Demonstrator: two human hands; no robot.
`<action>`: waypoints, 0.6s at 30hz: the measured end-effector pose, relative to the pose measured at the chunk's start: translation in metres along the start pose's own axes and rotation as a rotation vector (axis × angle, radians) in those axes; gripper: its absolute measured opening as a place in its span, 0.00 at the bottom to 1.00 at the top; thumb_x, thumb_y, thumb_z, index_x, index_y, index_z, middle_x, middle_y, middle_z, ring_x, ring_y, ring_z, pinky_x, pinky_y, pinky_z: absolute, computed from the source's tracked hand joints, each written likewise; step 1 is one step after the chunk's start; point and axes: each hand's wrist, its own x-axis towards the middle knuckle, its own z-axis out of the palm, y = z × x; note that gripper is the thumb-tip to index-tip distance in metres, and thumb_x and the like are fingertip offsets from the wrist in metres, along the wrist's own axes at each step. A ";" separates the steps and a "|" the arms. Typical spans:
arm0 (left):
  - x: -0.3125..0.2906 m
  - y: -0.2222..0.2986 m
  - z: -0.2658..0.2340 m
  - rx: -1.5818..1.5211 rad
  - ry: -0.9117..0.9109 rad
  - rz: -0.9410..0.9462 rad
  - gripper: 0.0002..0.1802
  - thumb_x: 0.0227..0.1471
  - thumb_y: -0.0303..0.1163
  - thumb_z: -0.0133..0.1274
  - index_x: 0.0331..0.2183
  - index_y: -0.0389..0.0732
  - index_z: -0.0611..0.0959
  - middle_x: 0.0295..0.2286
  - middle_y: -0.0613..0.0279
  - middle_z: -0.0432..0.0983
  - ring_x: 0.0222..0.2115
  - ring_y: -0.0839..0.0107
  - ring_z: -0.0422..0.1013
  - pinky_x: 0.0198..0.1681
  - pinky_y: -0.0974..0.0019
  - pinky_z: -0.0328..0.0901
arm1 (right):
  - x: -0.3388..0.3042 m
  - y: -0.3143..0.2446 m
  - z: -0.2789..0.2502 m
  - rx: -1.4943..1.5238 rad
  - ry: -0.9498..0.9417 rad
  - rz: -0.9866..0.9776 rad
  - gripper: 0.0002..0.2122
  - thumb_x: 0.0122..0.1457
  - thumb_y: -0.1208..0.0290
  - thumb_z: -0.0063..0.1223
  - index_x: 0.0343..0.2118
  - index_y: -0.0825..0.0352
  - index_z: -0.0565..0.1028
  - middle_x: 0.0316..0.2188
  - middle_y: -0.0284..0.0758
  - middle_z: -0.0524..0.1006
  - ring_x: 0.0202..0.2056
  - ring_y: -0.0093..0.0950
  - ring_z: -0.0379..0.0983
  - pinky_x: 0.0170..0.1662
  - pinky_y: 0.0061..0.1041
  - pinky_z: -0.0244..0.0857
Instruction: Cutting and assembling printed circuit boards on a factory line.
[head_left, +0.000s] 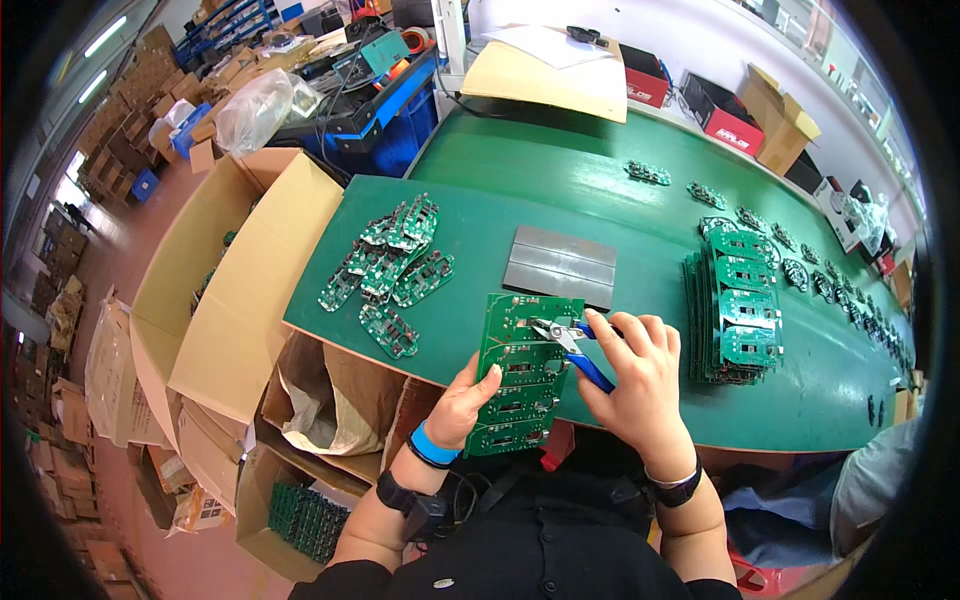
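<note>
Both forearms came up from the lower edge, each with a dark band at the wrist, the left also with a blue one. Left hand gripped the green circuit panel by its lower left edge, thumb on top, fingers closed around the margin. Right hand was closed on blue-handled flush cutters, whose tip lay on the upper part of the panel; whether the blades were biting on a tab or merely resting could not be made out at this size.

Panel position: held over the near edge of the green bench, tilted toward the person, partly overhanging it.

Handling judgement: the panel looked thin, stiff and light, several small boards joined in one sheet. Likely brittle at the joining tabs and easy to flex, so a hold on the bare margin, clear of the parts, seems right.

Surroundings: a loose pile of separated small boards to the left, a grey ribbed pad just beyond the panel, a stack of uncut panels to the right, an open cardboard box beside the bench.
</note>
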 end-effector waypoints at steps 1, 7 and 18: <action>0.000 0.000 -0.001 -0.002 -0.010 -0.009 0.25 0.62 0.34 0.39 0.58 0.40 0.58 0.51 0.59 0.65 0.49 0.69 0.65 0.50 0.65 0.63 | 0.000 0.000 0.000 0.003 0.002 -0.003 0.28 0.36 0.66 0.60 0.47 0.62 0.71 0.38 0.34 0.71 0.39 0.34 0.64 0.44 0.35 0.54; 0.000 -0.001 0.001 0.022 -0.007 0.020 0.25 0.62 0.32 0.39 0.59 0.39 0.57 0.51 0.59 0.64 0.50 0.70 0.64 0.51 0.65 0.62 | -0.001 -0.001 -0.002 -0.029 -0.009 -0.003 0.28 0.37 0.66 0.60 0.47 0.62 0.71 0.38 0.34 0.70 0.39 0.34 0.64 0.43 0.35 0.54; 0.000 -0.001 0.001 0.054 -0.010 0.000 0.25 0.62 0.32 0.38 0.59 0.40 0.56 0.51 0.58 0.64 0.49 0.68 0.65 0.50 0.64 0.64 | -0.004 -0.001 -0.002 -0.057 -0.033 0.009 0.29 0.36 0.67 0.61 0.48 0.61 0.71 0.37 0.33 0.70 0.39 0.33 0.64 0.43 0.34 0.53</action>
